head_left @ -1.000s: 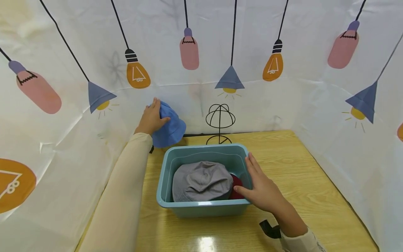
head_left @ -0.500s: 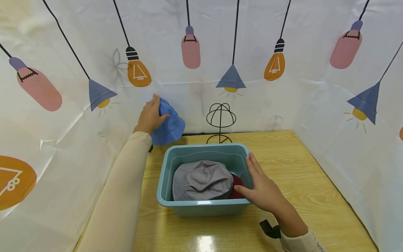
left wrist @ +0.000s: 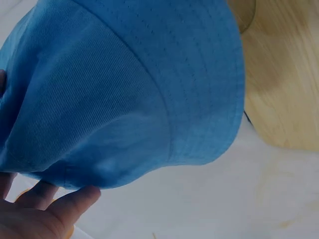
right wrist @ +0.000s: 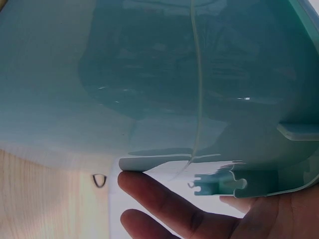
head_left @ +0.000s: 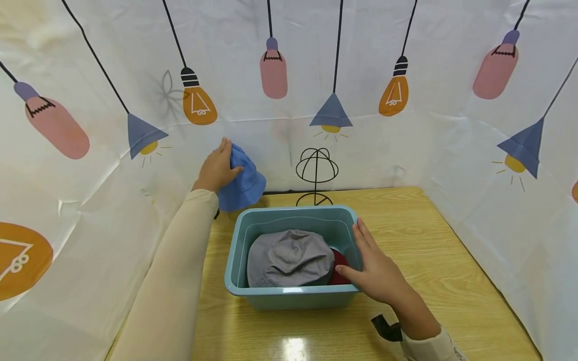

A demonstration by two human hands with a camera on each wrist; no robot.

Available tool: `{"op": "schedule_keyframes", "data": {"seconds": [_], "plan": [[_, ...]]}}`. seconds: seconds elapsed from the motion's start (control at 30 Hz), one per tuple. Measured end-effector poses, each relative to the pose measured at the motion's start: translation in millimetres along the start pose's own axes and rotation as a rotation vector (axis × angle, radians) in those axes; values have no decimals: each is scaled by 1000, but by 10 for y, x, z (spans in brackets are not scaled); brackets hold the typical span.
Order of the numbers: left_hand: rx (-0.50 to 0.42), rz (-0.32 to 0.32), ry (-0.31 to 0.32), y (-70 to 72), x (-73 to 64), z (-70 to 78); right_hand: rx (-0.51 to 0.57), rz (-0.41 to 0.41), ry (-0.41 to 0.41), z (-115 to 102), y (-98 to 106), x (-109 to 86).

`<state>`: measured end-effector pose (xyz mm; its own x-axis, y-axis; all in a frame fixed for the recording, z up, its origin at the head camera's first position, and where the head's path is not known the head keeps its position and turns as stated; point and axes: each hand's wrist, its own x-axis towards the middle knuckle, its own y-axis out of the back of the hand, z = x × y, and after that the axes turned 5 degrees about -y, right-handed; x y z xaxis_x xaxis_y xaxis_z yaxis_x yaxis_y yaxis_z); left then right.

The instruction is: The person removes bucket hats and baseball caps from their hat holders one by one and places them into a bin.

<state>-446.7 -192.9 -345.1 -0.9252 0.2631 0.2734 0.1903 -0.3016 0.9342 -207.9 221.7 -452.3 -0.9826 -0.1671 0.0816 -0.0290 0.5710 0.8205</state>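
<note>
At the back left, my left hand (head_left: pixel 217 168) grips the crown of a blue bucket hat (head_left: pixel 244 183), thumb on one side and fingers on the other. The hat's stitched brim (left wrist: pixel 204 84) fills much of the left wrist view. My right hand (head_left: pixel 377 268) holds the right rim of a teal plastic bin (head_left: pixel 293 296), its thumb over the inner side. In the right wrist view the fingers (right wrist: pixel 164 199) lie under the bin's edge. Inside the bin are a grey bucket hat (head_left: pixel 291 258) and, partly hidden by it, a dark red item (head_left: pixel 338 260).
Behind the bin stands a black wire hat stand (head_left: pixel 316 170) with nothing on it. A clear round rim (left wrist: pixel 246 15) shows beside the blue hat. The wooden table (head_left: pixel 433 240) meets white curtains (head_left: pixel 289 140) printed with lamps at the back and sides.
My left hand and the blue hat have risen slightly, then come down a little. The right hand and the bin have stayed in place.
</note>
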Motion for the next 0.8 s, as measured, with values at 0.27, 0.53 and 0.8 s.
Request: {"op": "schedule_keyframes", "data": {"seconds": [0.27, 0.53, 0.8], "plan": [[-68, -47, 69, -50, -98, -13, 5, 1, -5, -14, -5, -13], [-130, 27, 134, -123, -174, -74, 1, 8, -3, -28, 7, -28], [-68, 187, 157, -206, -270, -84, -2, 3, -6, -22, -3, -27]]}}
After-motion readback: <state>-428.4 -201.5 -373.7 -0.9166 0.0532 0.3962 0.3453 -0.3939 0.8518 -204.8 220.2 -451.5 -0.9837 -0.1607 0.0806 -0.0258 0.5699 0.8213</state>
